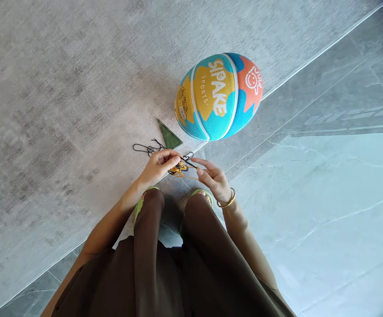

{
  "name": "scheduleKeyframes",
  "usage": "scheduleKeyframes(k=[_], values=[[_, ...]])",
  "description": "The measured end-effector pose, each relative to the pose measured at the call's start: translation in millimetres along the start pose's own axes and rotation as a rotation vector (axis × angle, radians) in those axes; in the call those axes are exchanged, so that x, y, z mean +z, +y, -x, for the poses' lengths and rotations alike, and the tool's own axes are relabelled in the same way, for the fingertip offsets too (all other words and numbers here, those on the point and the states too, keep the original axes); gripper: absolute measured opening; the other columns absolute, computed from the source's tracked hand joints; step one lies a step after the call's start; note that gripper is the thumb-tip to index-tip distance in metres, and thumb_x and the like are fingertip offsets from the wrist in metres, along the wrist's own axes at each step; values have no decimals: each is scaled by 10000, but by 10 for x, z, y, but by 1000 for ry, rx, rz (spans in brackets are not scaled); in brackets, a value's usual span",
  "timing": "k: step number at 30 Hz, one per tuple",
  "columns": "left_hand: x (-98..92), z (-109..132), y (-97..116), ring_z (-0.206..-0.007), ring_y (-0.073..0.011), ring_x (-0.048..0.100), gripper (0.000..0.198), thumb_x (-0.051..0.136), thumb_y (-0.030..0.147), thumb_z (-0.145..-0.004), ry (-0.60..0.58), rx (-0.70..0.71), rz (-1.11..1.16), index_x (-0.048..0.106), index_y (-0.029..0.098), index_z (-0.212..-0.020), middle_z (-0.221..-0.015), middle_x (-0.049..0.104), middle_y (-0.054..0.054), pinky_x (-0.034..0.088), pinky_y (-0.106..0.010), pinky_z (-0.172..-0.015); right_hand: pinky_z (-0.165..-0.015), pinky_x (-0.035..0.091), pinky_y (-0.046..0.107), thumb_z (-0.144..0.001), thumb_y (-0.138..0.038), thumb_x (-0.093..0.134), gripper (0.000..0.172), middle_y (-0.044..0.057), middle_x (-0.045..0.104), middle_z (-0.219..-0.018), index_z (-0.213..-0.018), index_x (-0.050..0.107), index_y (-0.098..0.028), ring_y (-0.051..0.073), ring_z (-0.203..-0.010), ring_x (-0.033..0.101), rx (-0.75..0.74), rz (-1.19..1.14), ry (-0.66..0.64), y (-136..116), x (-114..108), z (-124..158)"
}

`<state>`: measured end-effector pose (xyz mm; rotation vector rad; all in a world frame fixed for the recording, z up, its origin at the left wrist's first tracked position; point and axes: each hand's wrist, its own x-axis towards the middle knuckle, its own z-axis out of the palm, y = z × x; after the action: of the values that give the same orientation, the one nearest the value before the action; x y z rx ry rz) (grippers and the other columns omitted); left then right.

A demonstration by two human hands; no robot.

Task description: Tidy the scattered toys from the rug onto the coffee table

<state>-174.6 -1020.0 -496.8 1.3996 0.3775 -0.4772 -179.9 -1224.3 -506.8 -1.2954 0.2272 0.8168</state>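
Note:
Between my hands is a tangle of black and orange cord (pixel 178 169). My left hand (pixel 165 162) pinches a black strand between thumb and fingertips. That strand runs across to my right hand (pixel 213 177), whose thumb and index finger stand apart; at its far end the strand meets the right thumb tip, with a bit of orange there. Whether the right hand grips it is too small to tell. A loop of thin black cord (pixel 141 147) lies on the carpet beyond my left hand, beside a dark green triangular piece (pixel 168 135).
A colourful ball (pixel 218 97) rests at the carpet's edge, beyond my hands. The grey carpet (pixel 62 110) covers the left side, with glossy grey tiles (pixel 326 185) at the right. My knees and green sandals (pixel 202 193) are below my hands.

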Motion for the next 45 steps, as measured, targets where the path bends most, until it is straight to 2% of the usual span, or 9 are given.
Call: scheduleKeyframes(k=[4, 8, 13, 19, 23, 27, 35, 41, 45], values=[[-58, 6, 37, -704, -132, 623, 320, 641, 473, -854, -30, 29, -183, 704, 160, -875, -793, 703, -32, 480, -238, -637, -618, 447, 298, -788, -624, 698, 416, 16, 619, -679, -812, 751, -213, 149, -647, 539, -114, 203, 70, -64, 20, -56], [-194, -10, 50, -780, -154, 653, 218, 594, 358, -907, 7, 191, -527, 709, 175, -882, -857, 731, -41, 492, -253, -703, -731, 461, 327, -822, -613, 672, 402, 31, 617, -760, -712, 744, -233, 168, -745, 555, -212, 282, 195, -76, -71, -72], [-266, 0, 99, -834, -156, 676, 184, 575, 300, -936, 26, 339, -676, 712, 188, -887, -896, 747, -35, 495, -261, -767, -813, 447, 329, -839, -547, 684, 350, 22, 599, -810, -680, 725, -238, 171, -821, 554, -184, 149, 178, -45, -149, -56], [-228, -1, 190, -834, -149, 669, 151, 572, 259, -945, 83, 403, -681, 706, 192, -923, -895, 737, -31, 499, -268, -770, -901, 482, 357, -795, -528, 725, 308, 21, 634, -804, -713, 722, -231, 188, -842, 588, 8, -132, 57, -119, -70, -35], [-268, -28, 157, -852, -154, 658, 113, 612, 234, -922, 118, 456, -717, 714, 196, -955, -907, 727, -37, 503, -276, -782, -941, 491, 379, -768, -521, 757, 272, 20, 680, -839, -770, 737, -250, 200, -881, 612, -32, -192, 64, -145, -54, -18], [-381, -95, -50, -842, -161, 646, 156, 558, 245, -947, 148, 394, -783, 702, 187, -964, -925, 715, -53, 502, -293, -792, -901, 503, 389, -798, -515, 727, 260, 26, 694, -835, -783, 717, -256, 207, -869, 627, -100, -172, 118, -157, -130, 29], [-555, -287, -777, -1156, -286, 521, 371, 568, 237, -915, -36, 254, -1222, 614, 213, -1282, -1203, 624, -120, 397, -454, -1019, -641, 494, 327, -834, -527, 654, 290, 10, 600, -705, -775, 595, -249, 162, -626, 547, -172, -81, 282, -215, -373, 148], [-773, -191, -897, -1043, -269, 543, 250, 441, 282, -985, 18, 247, -1340, 680, 211, -968, -1004, 699, -102, 397, -409, -947, -531, 427, 282, -818, -483, 685, 265, -1, 647, -755, -795, 560, -250, 118, -538, 468, -259, -166, 474, -159, -765, 241], [-1053, -66, -893, -977, -258, 590, 309, 361, 305, -1011, 51, 180, -1435, 651, 201, -1012, -1014, 718, -113, 392, -384, -902, -407, 244, 271, -851, -477, 634, 234, 31, 729, -1043, -806, 565, -258, 83, -443, 290, -272, -205, 476, -163, -947, 353]])
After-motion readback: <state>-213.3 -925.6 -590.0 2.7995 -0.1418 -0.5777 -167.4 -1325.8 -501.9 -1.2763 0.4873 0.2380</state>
